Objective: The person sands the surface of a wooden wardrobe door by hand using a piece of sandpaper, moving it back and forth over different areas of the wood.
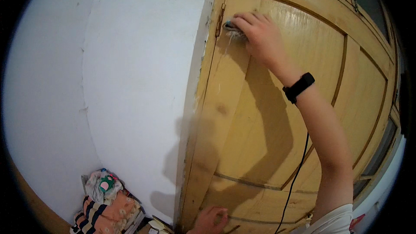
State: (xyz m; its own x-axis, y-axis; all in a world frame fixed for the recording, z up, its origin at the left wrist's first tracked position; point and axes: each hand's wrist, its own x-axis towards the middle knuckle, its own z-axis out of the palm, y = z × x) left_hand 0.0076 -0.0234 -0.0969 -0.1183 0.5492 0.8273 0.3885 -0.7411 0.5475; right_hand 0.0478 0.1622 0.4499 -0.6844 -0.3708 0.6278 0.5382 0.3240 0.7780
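High on a yellow-brown wooden door, my right hand presses a bunched grey cloth with frayed edges against the surface. Its fingers are closed over the cloth, close to a rusty metal hinge on the door's left edge. A black band circles my right wrist. At the lower edge of the view, my left hand is near the bottom part of the door. Its fingers are loosely curled and apart, with nothing seen in them.
A white wall with cracks meets the chipped door frame on the left. Folded patterned bedding with a bundled cloth on top is stacked in the lower left corner. A black cable hangs before the door, beside my right arm.
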